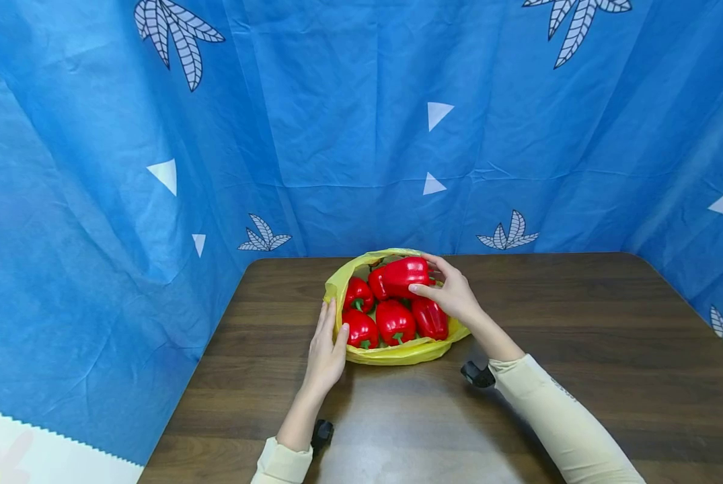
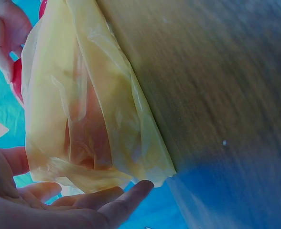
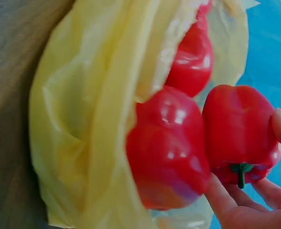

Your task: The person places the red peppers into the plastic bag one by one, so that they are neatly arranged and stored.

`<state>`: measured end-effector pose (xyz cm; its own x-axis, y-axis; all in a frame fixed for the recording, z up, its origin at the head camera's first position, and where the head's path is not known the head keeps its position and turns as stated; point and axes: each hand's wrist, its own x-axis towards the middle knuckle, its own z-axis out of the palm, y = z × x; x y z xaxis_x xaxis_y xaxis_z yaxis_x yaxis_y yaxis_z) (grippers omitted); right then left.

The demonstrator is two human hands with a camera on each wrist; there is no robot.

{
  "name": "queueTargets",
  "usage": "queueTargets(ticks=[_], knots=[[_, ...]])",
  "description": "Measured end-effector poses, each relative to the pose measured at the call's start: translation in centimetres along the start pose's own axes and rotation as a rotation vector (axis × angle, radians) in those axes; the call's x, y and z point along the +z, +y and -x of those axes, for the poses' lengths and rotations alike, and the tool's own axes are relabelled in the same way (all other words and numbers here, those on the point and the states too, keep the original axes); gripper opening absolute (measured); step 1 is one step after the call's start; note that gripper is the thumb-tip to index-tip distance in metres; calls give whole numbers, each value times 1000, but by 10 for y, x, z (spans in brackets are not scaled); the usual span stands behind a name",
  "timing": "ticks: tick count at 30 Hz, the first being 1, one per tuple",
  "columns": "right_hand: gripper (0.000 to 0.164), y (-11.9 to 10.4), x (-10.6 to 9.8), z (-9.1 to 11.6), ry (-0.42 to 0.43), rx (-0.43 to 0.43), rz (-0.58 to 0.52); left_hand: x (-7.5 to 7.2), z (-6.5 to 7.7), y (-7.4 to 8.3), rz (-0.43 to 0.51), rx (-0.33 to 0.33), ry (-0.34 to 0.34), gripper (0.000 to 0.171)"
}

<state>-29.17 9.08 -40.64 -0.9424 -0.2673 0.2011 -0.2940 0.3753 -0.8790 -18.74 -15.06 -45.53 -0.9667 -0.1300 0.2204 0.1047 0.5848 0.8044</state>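
Note:
A yellow plastic bag (image 1: 391, 355) stands on the table with its mouth open, holding several shiny red bell peppers (image 1: 395, 321) with green stems. My right hand (image 1: 452, 290) grips one red bell pepper (image 3: 241, 126) by its stem end, thumb on one side and fingers on the other. That pepper sits above the others, at the back of the bag's mouth. On the bag's left side is my left hand (image 1: 326, 356), its fingers (image 2: 126, 205) along the outside and its thumb over the rim. The lower parts of the peppers are hidden by the bag.
The brown wooden table (image 1: 579, 323) extends to both sides of the bag. A blue patterned curtain (image 1: 349, 134) hangs behind and along the sides. Black wrist devices (image 1: 477, 374) sit under both forearms.

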Motion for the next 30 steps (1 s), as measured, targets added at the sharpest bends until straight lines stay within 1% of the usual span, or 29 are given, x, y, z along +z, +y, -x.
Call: queueTargets(ticks=[8, 14, 22, 26, 30], knots=[[72, 6, 8, -1, -4, -29, 78, 0, -2, 0, -3, -3, -5, 58], [74, 6, 11, -2, -27, -43, 141, 0, -2, 0, -1, -7, -11, 58], [78, 4, 9, 2, -24, -8, 215, 3, -4, 1, 5, -11, -23, 58], [78, 3, 4, 12, 35, -30, 274, 3, -4, 1, 5, -9, -21, 59], [72, 4, -6, 27, 123, -110, 319, -1, -3, 1, -12, 17, 1, 59]])
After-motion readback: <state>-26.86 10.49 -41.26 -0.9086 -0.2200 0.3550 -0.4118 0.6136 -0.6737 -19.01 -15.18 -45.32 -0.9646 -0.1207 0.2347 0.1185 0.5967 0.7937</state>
